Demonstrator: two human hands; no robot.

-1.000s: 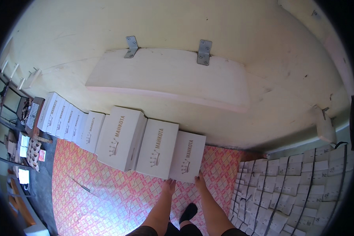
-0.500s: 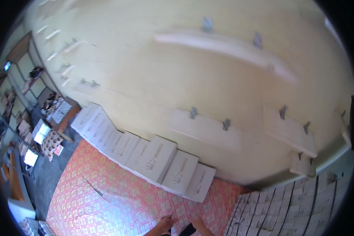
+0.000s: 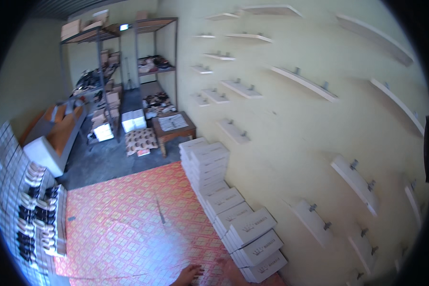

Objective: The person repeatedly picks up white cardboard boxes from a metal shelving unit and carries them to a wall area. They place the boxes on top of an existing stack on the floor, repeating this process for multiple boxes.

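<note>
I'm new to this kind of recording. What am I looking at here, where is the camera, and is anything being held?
There is no machine here. The picture comes from a wide fisheye camera worn on a person's head, which is why straight edges bend near the round rim. In this view it looks across a storeroom.

White boxes are stacked in a row along a yellow wall, which carries many small empty shelves. On the floor lies a red patterned mat. Further back stand a low wooden table and metal racks loaded with goods. More stacked boxes line the left side.

Neither hand is in view, so nothing can be seen held. The two shapes at the lower edge look like the person's bare feet on the mat.
</note>
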